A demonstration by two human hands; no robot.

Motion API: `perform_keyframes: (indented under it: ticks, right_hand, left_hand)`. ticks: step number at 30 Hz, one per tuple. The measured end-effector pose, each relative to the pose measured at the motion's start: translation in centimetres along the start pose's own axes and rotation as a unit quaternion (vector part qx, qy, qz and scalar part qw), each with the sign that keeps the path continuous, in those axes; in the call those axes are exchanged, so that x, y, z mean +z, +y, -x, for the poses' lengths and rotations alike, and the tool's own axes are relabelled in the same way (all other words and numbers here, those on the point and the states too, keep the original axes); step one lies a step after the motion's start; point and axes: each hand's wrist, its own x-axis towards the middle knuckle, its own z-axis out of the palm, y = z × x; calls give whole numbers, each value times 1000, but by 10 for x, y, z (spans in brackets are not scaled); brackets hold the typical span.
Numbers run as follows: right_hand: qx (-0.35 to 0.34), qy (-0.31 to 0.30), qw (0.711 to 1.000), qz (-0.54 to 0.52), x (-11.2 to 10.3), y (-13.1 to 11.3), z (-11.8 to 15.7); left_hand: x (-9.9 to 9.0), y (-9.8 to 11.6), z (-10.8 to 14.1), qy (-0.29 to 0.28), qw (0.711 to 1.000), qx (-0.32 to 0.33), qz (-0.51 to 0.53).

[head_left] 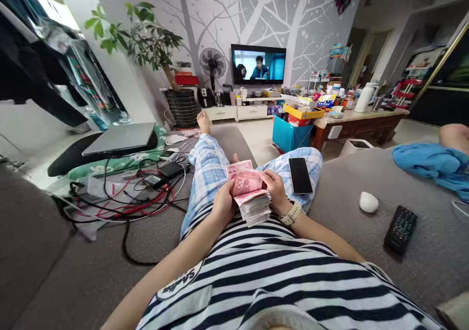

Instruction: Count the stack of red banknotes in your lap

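Note:
Pink 100 banknotes (246, 182) are fanned out above my lap, between both hands. My left hand (224, 202) grips their left side, its thumb on top. On the right, my right hand (274, 189) is closed on the other edge, with a pale watch on that wrist. A thick stack of banknotes (255, 210) hangs below the pink ones, its layered edges facing me; which fingers hold it is hidden. A dark-screened smartphone (300, 175) rests on my right thigh, apart from the right hand.
Tangled cables (146, 198) and a closed laptop (120, 138) lie to my left. On the sofa at right are a white mouse (368, 202), a black remote control (400, 230) and blue cloth (428, 164) by another person's knee. A cluttered table (370, 119) stands ahead, right.

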Motion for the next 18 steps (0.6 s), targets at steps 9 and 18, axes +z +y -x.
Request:
perform_keyframes:
  ticks: [9, 18]
  right_hand:
    - [19, -3, 1000, -10, 0, 2, 1]
    - [25, -1, 1000, -4, 1, -1, 1]
  left_hand:
    - [-14, -8, -14, -32, 999, 27, -12]
    - [-16, -10, -16, -49, 998, 31, -8]
